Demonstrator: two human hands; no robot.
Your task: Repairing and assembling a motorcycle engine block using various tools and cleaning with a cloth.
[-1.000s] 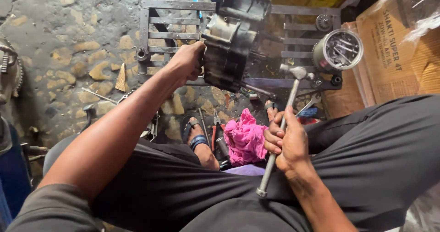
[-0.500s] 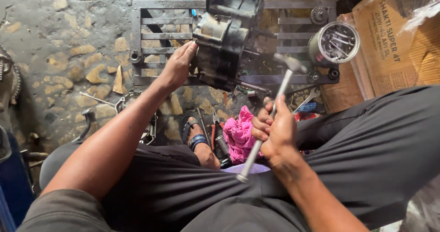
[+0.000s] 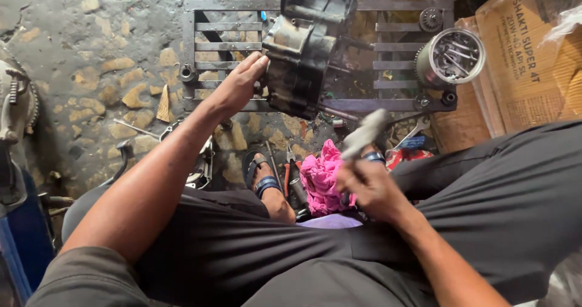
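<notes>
Head view, looking down over dark trousers to a rough stone floor. Far left: a grey metal machine part at the frame edge, with a blue object below it. Left hand reaches forward, arm extended, fingers spread and pressed flat against the left side of a dark, greasy engine casing; grip open, bracing rather than clasping. Casing sits tilted on a grey metal grate rack laid on the floor. Below the rack, near centre: a sandalled foot, a few hand tools on the ground just beside it, and a crumpled pink rag touching the tools' right side. Right hand sits over the right thigh, just right of the rag, fingers closed around the handle of a metal hammer; the hammer head points up toward the casing and is motion-blurred, clear of the casing. Right end of the rack: a round metal cylinder part lying on its side, open end facing the camera. Far right: a brown cardboard box, just beside the rack.
</notes>
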